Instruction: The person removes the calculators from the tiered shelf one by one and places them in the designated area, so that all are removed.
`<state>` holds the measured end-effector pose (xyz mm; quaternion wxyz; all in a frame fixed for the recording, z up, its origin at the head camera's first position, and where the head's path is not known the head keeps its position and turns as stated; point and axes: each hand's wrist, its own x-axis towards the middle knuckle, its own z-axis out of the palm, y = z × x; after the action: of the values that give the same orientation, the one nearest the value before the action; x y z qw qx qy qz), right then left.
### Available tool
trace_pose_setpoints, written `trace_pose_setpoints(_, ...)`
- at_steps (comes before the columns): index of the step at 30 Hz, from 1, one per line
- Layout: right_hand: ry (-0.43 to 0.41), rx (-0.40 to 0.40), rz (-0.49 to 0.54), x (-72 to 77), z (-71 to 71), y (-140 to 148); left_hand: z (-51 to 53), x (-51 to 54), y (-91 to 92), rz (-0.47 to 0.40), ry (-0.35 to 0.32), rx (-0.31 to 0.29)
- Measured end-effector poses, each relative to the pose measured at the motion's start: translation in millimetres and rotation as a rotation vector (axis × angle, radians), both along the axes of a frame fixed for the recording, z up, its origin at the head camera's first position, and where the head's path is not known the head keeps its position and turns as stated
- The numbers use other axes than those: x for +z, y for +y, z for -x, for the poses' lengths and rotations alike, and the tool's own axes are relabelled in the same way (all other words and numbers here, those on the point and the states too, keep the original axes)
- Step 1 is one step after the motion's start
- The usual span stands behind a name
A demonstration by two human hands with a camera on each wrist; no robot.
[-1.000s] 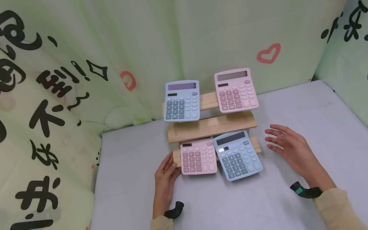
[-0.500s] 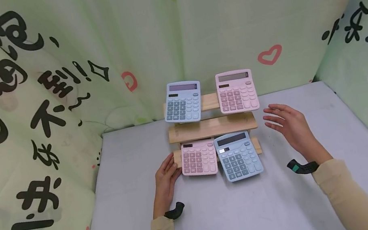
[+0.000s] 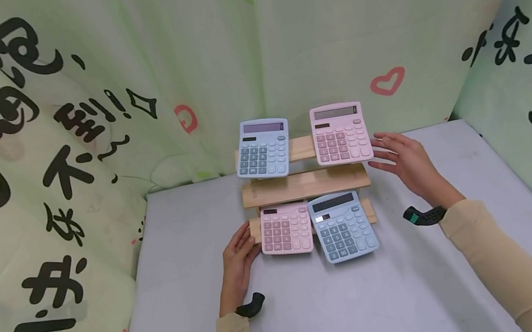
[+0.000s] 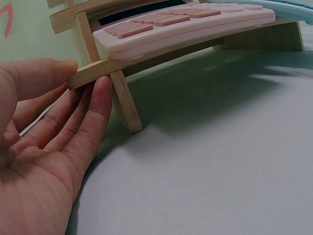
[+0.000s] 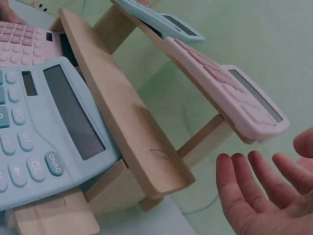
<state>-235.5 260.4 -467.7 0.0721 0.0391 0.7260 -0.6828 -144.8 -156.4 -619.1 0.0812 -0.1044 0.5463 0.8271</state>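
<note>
Rack [image 3: 305,185] stands on the bench [image 3: 325,321]; my left grip [image 3: 235,266] pinches its front plank [image 4: 95,73], my right grip [image 3: 410,167] hangs loosely wide beside the upper pink calculator [image 3: 340,134]: best brace left, touch right lightly.

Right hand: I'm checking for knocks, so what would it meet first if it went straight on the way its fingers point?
Probably the upper pink calculator, at its right edge, though depth is unclear: the right hand might pass beneath it and meet the wooden rack.
</note>
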Motion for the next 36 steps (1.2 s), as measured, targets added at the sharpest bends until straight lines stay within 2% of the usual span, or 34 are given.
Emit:
trace_pose_setpoints(6,-0.024,0.007,-0.032,9.0,14.0,-8.1,0.0,1.3,0.4,0.004,-0.002,0.002)
trace_pose_setpoints(11,-0.061,0.012,-0.043,14.1,19.6,-12.3,0.9,1.7,0.8,-0.004,-0.001,0.004)
trace_pose_setpoints(19,-0.109,0.043,-0.052,18.7,21.7,-16.7,0.7,-0.4,0.0,-0.012,0.007,-0.001)
trace_pose_setpoints(26,-0.119,0.079,-0.073,21.2,23.0,-18.8,-0.1,-1.4,-1.0,-0.013,0.004,0.005)
trace_pose_setpoints(36,-0.104,0.043,-0.111,16.9,26.3,-18.1,0.3,-0.3,-0.4,-0.024,0.008,0.002)
